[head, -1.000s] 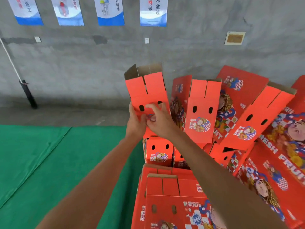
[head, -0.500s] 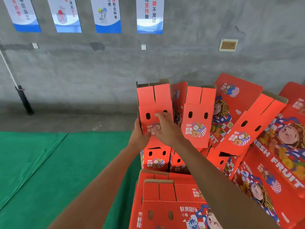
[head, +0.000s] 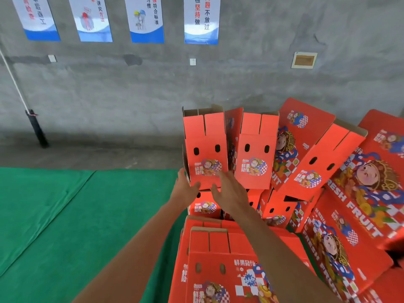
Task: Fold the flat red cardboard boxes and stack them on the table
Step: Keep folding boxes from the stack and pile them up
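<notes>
Surroundings: four posters (head: pixel 146 19) are hanging in a row on the grey concrete wall (head: pixel 109 95), a black post (head: pixel 37 130) with a white cord is leaning at the left, and green matting (head: pixel 54 215) is covering the floor.
Pile: folded red boxes (head: pixel 310 162) are crowding the right side, tilted and leaning against each other; a second upright box (head: pixel 254 149) is standing just beside the one being handled.
In the way: a stack of flat boxes (head: pixel 218 265) is lying in the foreground under both forearms.
Task box: the newly folded box (head: pixel 205 147) is standing upright at the left edge of the pile, open flaps up, resting on another box (head: pixel 204 206) below it.
Left hand (head: pixel 185 189): it is cupping the box's lower left corner, thumb on the front face.
Right hand (head: pixel 229 193): its fingers are spread and relaxed, grasping nothing, just below the box's bottom edge; contact cannot be told.
Change: half a second ago the right hand's fingers were pressing the printed front panel; now they are lower and off it, and the box is sitting straighter in the pile.
</notes>
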Demonstrator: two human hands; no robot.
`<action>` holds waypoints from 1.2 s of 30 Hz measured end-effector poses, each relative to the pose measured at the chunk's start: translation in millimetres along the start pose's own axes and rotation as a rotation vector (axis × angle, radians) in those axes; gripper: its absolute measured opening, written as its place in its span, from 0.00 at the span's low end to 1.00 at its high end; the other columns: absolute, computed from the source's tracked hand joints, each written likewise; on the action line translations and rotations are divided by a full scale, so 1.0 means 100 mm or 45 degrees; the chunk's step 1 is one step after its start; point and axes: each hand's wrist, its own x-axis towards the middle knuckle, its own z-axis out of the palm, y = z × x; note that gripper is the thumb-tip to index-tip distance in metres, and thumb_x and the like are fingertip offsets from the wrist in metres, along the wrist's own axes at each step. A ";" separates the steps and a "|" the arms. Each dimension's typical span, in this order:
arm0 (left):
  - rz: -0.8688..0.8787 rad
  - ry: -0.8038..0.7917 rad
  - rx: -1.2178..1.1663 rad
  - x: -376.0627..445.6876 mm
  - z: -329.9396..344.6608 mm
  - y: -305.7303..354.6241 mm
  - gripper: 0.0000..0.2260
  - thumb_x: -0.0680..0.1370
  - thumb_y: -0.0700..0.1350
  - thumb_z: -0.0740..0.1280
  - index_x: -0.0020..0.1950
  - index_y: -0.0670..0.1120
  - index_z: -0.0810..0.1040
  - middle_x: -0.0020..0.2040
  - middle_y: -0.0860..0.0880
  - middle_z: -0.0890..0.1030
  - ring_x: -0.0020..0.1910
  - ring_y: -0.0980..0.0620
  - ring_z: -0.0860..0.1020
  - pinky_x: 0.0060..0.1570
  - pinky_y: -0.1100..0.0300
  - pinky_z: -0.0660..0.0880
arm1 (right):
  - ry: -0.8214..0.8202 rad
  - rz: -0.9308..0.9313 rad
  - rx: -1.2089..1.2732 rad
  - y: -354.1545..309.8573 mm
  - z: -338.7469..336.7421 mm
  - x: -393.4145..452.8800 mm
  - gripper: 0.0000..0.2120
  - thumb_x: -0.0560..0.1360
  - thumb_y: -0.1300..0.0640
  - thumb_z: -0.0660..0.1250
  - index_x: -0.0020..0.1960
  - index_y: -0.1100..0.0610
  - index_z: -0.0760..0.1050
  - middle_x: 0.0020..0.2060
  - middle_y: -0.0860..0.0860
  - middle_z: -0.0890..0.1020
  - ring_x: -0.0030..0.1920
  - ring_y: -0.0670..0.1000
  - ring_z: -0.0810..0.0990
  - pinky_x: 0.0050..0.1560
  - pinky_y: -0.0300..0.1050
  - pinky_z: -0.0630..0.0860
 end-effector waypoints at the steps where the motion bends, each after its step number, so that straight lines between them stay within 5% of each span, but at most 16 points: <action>1: -0.050 -0.027 0.014 -0.13 0.05 -0.07 0.31 0.82 0.45 0.68 0.81 0.42 0.56 0.76 0.40 0.70 0.73 0.42 0.71 0.65 0.53 0.69 | -0.066 0.044 -0.025 0.06 0.05 -0.16 0.19 0.83 0.50 0.61 0.72 0.54 0.69 0.64 0.54 0.73 0.61 0.58 0.78 0.54 0.51 0.76; 4: -0.168 -0.125 0.068 -0.56 0.24 -0.29 0.27 0.83 0.45 0.68 0.78 0.42 0.61 0.69 0.40 0.76 0.60 0.44 0.78 0.57 0.53 0.77 | -0.238 0.191 -0.117 0.31 0.17 -0.68 0.22 0.83 0.47 0.61 0.75 0.53 0.66 0.66 0.54 0.74 0.64 0.58 0.77 0.59 0.52 0.76; 8: -0.253 -0.274 0.136 -1.21 0.43 -0.55 0.26 0.83 0.41 0.65 0.79 0.46 0.60 0.44 0.46 0.78 0.29 0.56 0.75 0.23 0.63 0.70 | -0.543 0.368 -0.185 0.75 0.26 -1.49 0.32 0.83 0.40 0.60 0.82 0.51 0.58 0.80 0.57 0.61 0.79 0.59 0.63 0.75 0.56 0.67; 10: -0.317 -0.321 0.176 -1.50 0.50 -0.69 0.27 0.82 0.41 0.66 0.78 0.44 0.61 0.47 0.44 0.80 0.34 0.52 0.78 0.30 0.60 0.76 | -0.652 0.432 -0.195 1.00 0.30 -1.94 0.34 0.83 0.36 0.58 0.83 0.50 0.57 0.82 0.56 0.58 0.81 0.59 0.58 0.78 0.56 0.63; 11: -0.341 -0.332 0.229 -1.63 0.51 -0.73 0.25 0.81 0.40 0.67 0.77 0.42 0.64 0.53 0.42 0.81 0.43 0.47 0.81 0.42 0.56 0.81 | -0.656 0.474 -0.200 1.11 0.32 -2.16 0.34 0.82 0.34 0.57 0.83 0.49 0.57 0.82 0.55 0.57 0.81 0.58 0.57 0.78 0.57 0.62; 13: -0.306 -0.311 0.430 -1.86 0.52 -0.83 0.22 0.79 0.41 0.66 0.73 0.41 0.70 0.64 0.41 0.78 0.62 0.42 0.78 0.64 0.49 0.76 | -0.578 0.637 -0.224 1.29 0.32 -2.55 0.37 0.80 0.28 0.54 0.83 0.47 0.57 0.83 0.54 0.54 0.82 0.58 0.53 0.78 0.64 0.59; 15: -0.224 -0.245 0.513 -2.10 0.54 -0.91 0.22 0.80 0.44 0.68 0.73 0.43 0.70 0.68 0.44 0.75 0.70 0.42 0.72 0.71 0.50 0.68 | -0.466 0.897 -0.220 1.42 0.29 -2.84 0.49 0.74 0.20 0.51 0.84 0.51 0.51 0.83 0.58 0.48 0.83 0.62 0.49 0.77 0.71 0.54; 19: -0.332 -0.093 0.225 -2.44 0.53 -1.07 0.24 0.76 0.39 0.71 0.72 0.42 0.72 0.65 0.43 0.79 0.65 0.40 0.76 0.67 0.45 0.73 | -0.296 1.263 -0.002 1.72 0.18 -3.23 0.62 0.68 0.19 0.60 0.83 0.61 0.44 0.82 0.63 0.51 0.81 0.66 0.54 0.77 0.73 0.56; 24: -0.505 -0.007 0.000 -2.87 0.50 -0.97 0.17 0.77 0.38 0.69 0.66 0.44 0.76 0.52 0.47 0.83 0.50 0.44 0.82 0.48 0.51 0.81 | -0.160 1.268 0.233 1.77 -0.05 -3.60 0.48 0.75 0.32 0.69 0.79 0.65 0.59 0.71 0.64 0.74 0.65 0.65 0.78 0.63 0.59 0.79; 28: -0.638 -0.076 0.076 -3.10 0.42 -0.95 0.19 0.76 0.43 0.70 0.67 0.41 0.77 0.59 0.40 0.82 0.60 0.38 0.80 0.60 0.47 0.79 | -0.060 1.221 0.286 1.70 -0.32 -3.98 0.33 0.80 0.40 0.68 0.74 0.62 0.68 0.65 0.62 0.80 0.58 0.63 0.82 0.58 0.57 0.81; 31: -0.687 -0.193 0.314 -3.31 0.34 -0.94 0.29 0.76 0.54 0.75 0.74 0.47 0.72 0.71 0.38 0.73 0.70 0.37 0.69 0.63 0.52 0.70 | -0.074 1.147 0.388 1.66 -0.53 -4.22 0.26 0.79 0.43 0.71 0.69 0.59 0.75 0.55 0.55 0.82 0.48 0.54 0.80 0.53 0.48 0.77; 36: -0.617 -0.264 0.222 -3.61 0.20 -0.74 0.26 0.81 0.61 0.67 0.73 0.46 0.76 0.67 0.38 0.77 0.66 0.38 0.75 0.68 0.49 0.72 | -0.080 1.023 0.497 1.50 -0.99 -4.34 0.24 0.77 0.36 0.69 0.65 0.49 0.77 0.61 0.50 0.80 0.52 0.49 0.80 0.47 0.45 0.77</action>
